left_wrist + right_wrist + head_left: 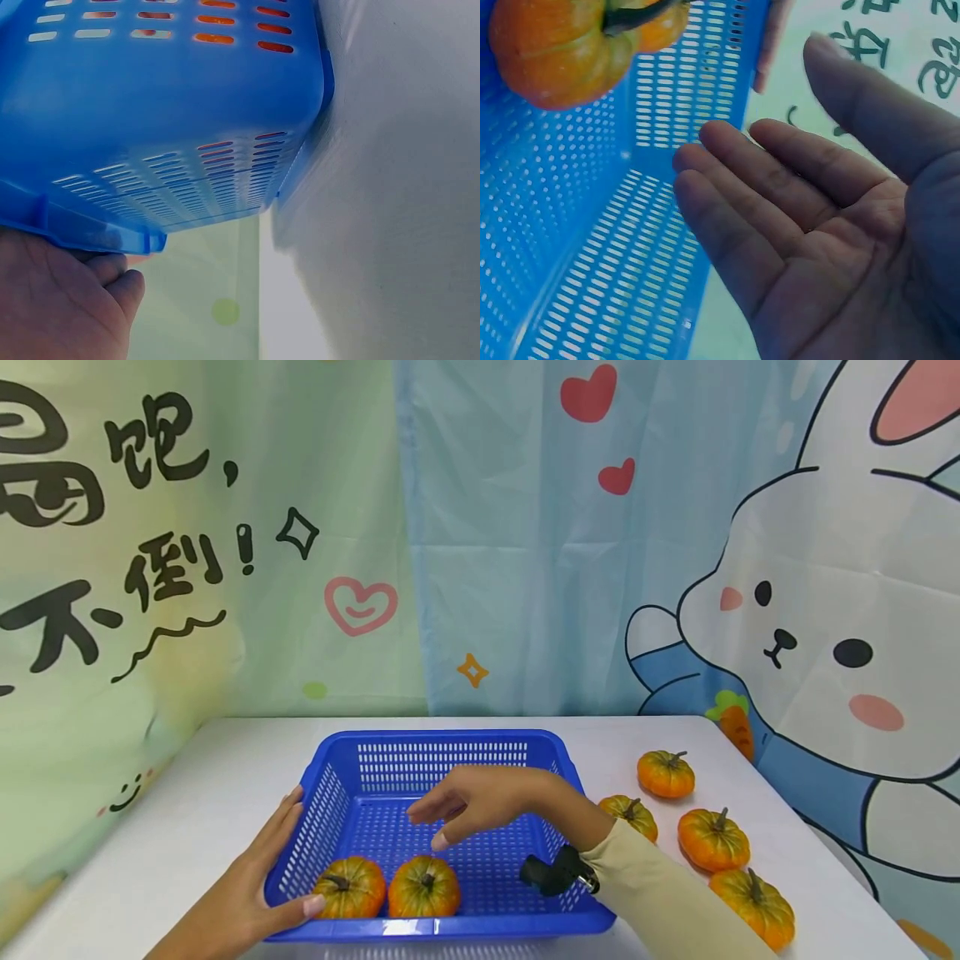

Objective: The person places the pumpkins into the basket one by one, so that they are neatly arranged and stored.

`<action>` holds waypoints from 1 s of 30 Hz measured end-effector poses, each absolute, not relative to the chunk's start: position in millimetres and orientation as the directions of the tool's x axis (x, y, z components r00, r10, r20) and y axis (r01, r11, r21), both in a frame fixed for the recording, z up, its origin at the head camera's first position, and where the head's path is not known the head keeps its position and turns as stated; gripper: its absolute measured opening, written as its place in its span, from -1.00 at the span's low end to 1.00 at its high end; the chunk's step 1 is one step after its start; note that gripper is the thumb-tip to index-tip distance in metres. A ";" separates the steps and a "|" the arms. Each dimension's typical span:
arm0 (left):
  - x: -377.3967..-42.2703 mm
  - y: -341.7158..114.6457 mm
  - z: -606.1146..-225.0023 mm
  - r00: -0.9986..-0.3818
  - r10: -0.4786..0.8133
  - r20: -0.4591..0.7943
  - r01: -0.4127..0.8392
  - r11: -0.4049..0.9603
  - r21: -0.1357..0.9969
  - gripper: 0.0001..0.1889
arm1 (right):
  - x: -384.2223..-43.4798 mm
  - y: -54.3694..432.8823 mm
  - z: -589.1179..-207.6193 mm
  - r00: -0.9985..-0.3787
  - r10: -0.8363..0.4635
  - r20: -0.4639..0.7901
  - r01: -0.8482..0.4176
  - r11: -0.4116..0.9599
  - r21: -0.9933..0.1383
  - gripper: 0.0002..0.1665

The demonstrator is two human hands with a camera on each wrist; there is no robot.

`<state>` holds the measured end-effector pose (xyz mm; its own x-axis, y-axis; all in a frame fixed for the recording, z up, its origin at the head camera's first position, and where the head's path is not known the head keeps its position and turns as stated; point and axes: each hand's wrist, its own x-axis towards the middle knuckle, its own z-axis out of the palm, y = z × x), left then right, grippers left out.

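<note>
Several dark characters (pixel 176 564) stand on the green curtain (pixel 337 493) beyond the left fingertips. The left hand (pixel 242 889) clasps the near left part of the blue basket (pixel 450 928), fingers along the outside of the left rim, thumb laid over the near corner. Just beside that thumb's tip, inside the basket, sits a ribbed orange pumpkin (pixel 356 889); whether the two touch, I cannot tell. Farther right of the thumb, on the near side of the right fingers, lies a second pumpkin (pixel 423 889), stem up. Above the basket's middle hangs the right hand (pixel 480 800), fingers loosely extended and slightly bent, thumb held apart. A black device (pixel 558 870) is at its wrist, by the cuff of the pale sleeve (pixel 652 893). Well to the right of those fingers, on the white table (pixel 600 752), come a third pumpkin (pixel 633 814), partly hidden by the arm, a fourth pumpkin (pixel 666 774) beyond it, then a fifth pumpkin (pixel 712 841) and a sixth pumpkin (pixel 753 906), nearer. Farthest from the fingers, a printed rabbit (pixel 810 610) fills the right side.
</note>
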<state>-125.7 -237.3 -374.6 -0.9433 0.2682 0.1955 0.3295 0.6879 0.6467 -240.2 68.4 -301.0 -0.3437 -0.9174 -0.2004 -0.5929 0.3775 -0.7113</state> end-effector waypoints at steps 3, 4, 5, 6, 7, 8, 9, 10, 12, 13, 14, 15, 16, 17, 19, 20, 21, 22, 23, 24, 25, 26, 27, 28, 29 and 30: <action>-125.7 -236.2 -374.1 -0.952 0.257 0.166 0.302 0.693 0.655 0.06 | -239.1 74.6 -298.7 -0.327 -0.925 -0.192 -0.615 0.363 -0.700 -0.44; -125.7 -235.9 -374.1 -0.954 0.255 0.158 0.294 0.693 0.658 0.06 | -238.6 76.9 -298.2 -0.321 -0.927 -0.191 -0.621 0.359 -0.697 -0.44; -125.8 -235.7 -374.1 -0.954 0.255 0.155 0.292 0.693 0.659 0.06 | -237.8 79.4 -297.5 -0.316 -0.929 -0.190 -0.627 0.355 -0.694 -0.44; -125.8 -235.6 -374.2 -0.954 0.256 0.155 0.293 0.692 0.660 0.06 | -237.0 81.9 -296.9 -0.316 -0.930 -0.188 -0.627 0.353 -0.694 -0.44; -125.8 -235.6 -374.5 -0.954 0.257 0.155 0.293 0.690 0.661 0.06 | -236.1 84.5 -296.4 -0.317 -0.931 -0.181 -0.624 0.348 -0.699 -0.44; -126.0 -235.6 -374.6 -0.953 0.259 0.159 0.298 0.690 0.660 0.06 | -235.1 87.3 -295.8 -0.322 -0.931 -0.173 -0.618 0.345 -0.707 -0.44; -126.1 -235.8 -374.9 -0.951 0.263 0.164 0.304 0.689 0.658 0.06 | -234.2 90.3 -295.2 -0.329 -0.930 -0.163 -0.615 0.342 -0.711 -0.45; -126.0 -236.1 -375.2 -0.949 0.265 0.170 0.310 0.687 0.657 0.06 | -233.0 93.1 -294.5 -0.338 -0.929 -0.153 -0.606 0.339 -0.720 -0.45; -125.9 -236.9 -376.1 -0.939 0.275 0.204 0.340 0.674 0.655 0.06 | -230.6 99.1 -292.8 -0.367 -0.921 -0.129 -0.592 0.339 -0.731 -0.46; -125.9 -237.2 -376.6 -0.934 0.280 0.222 0.356 0.666 0.655 0.06 | -229.3 102.3 -292.1 -0.382 -0.916 -0.120 -0.585 0.340 -0.736 -0.47; -125.8 -237.5 -377.1 -0.928 0.285 0.239 0.371 0.659 0.654 0.06 | -227.9 105.5 -291.5 -0.394 -0.912 -0.113 -0.581 0.342 -0.739 -0.48; -125.9 -237.7 -377.6 -0.922 0.290 0.256 0.386 0.652 0.652 0.06 | -226.4 108.6 -291.1 -0.407 -0.907 -0.107 -0.577 0.346 -0.740 -0.48; -125.8 -237.8 -377.8 -0.917 0.294 0.270 0.398 0.648 0.649 0.06 | -224.5 111.4 -290.6 -0.421 -0.901 -0.103 -0.567 0.350 -0.746 -0.48; -125.8 -238.0 -377.8 -0.914 0.295 0.277 0.404 0.646 0.648 0.06 | -222.9 114.6 -290.4 -0.433 -0.896 -0.098 -0.564 0.354 -0.746 -0.49; -125.8 -237.9 -377.5 -0.916 0.295 0.274 0.402 0.649 0.646 0.06 | -219.8 120.8 -290.5 -0.450 -0.889 -0.089 -0.553 0.355 -0.754 -0.49; -125.8 -237.8 -377.3 -0.917 0.294 0.268 0.397 0.651 0.647 0.06 | -218.4 124.0 -290.5 -0.460 -0.884 -0.080 -0.549 0.354 -0.757 -0.50; -125.6 -237.7 -377.0 -0.921 0.291 0.261 0.390 0.655 0.648 0.06 | -217.1 127.3 -290.5 -0.471 -0.879 -0.072 -0.543 0.354 -0.762 -0.50; -125.3 -237.7 -376.7 -0.924 0.288 0.251 0.382 0.658 0.649 0.05 | -216.0 130.6 -290.3 -0.482 -0.874 -0.063 -0.538 0.351 -0.766 -0.50; -125.1 -237.6 -376.6 -0.927 0.286 0.242 0.373 0.659 0.653 0.05 | -215.0 133.9 -290.2 -0.491 -0.870 -0.052 -0.534 0.348 -0.771 -0.51; -125.2 -237.5 -376.6 -0.930 0.284 0.235 0.367 0.659 0.656 0.05 | -214.1 137.0 -290.1 -0.498 -0.866 -0.041 -0.531 0.342 -0.775 -0.51; -125.1 -237.7 -376.7 -0.929 0.285 0.235 0.368 0.658 0.657 0.05 | -213.0 139.9 -289.8 -0.505 -0.863 -0.031 -0.530 0.338 -0.778 -0.52; -124.9 -238.0 -377.1 -0.929 0.286 0.237 0.370 0.657 0.657 0.05 | -211.9 142.7 -289.7 -0.512 -0.859 -0.022 -0.529 0.335 -0.780 -0.52; -124.8 -238.1 -377.4 -0.927 0.287 0.240 0.373 0.657 0.655 0.05 | -210.8 145.3 -289.5 -0.515 -0.857 -0.016 -0.525 0.330 -0.784 -0.52; -124.7 -238.4 -377.4 -0.925 0.289 0.245 0.378 0.655 0.654 0.04 | -209.6 147.6 -289.3 -0.519 -0.855 -0.009 -0.522 0.325 -0.789 -0.52; -125.0 -238.6 -377.8 -0.920 0.293 0.260 0.391 0.651 0.651 0.05 | -208.4 149.8 -289.2 -0.521 -0.854 -0.002 -0.521 0.320 -0.791 -0.53; -125.3 -239.0 -377.7 -0.915 0.297 0.274 0.404 0.648 0.646 0.05 | -207.2 151.9 -289.4 -0.524 -0.852 0.002 -0.517 0.317 -0.795 -0.53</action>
<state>-125.3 -239.0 -377.7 -0.9147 0.2971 0.2741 0.4040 0.6479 0.6458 -207.2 151.9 -289.4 -0.5242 -0.8516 0.0017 -0.5169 0.3167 -0.7953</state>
